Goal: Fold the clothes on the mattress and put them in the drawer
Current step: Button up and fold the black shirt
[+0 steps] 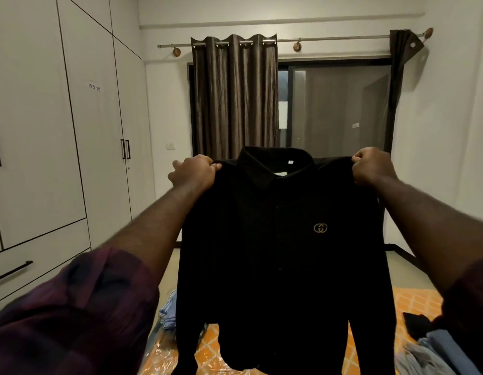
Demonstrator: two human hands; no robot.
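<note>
Holding the black shirt (278,253) up at chest height, front facing me. My left hand (193,173) pinches one shoulder seam, my right hand (373,166) grips the other. Shirt hangs over the orange mattress (413,299). Blue clothes (167,309) lie lower left, grey-blue pile (424,353) lower right. Wardrobe drawer (32,263) closed on left.

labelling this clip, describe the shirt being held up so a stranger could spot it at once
In front of the brown curtain, above the orange-patterned mattress, the left hand and right hand hold a black collared shirt up by its shoulders. Unlike the blue and grey clothes lying on the mattress, it is black with a small gold logo on its chest.
</note>
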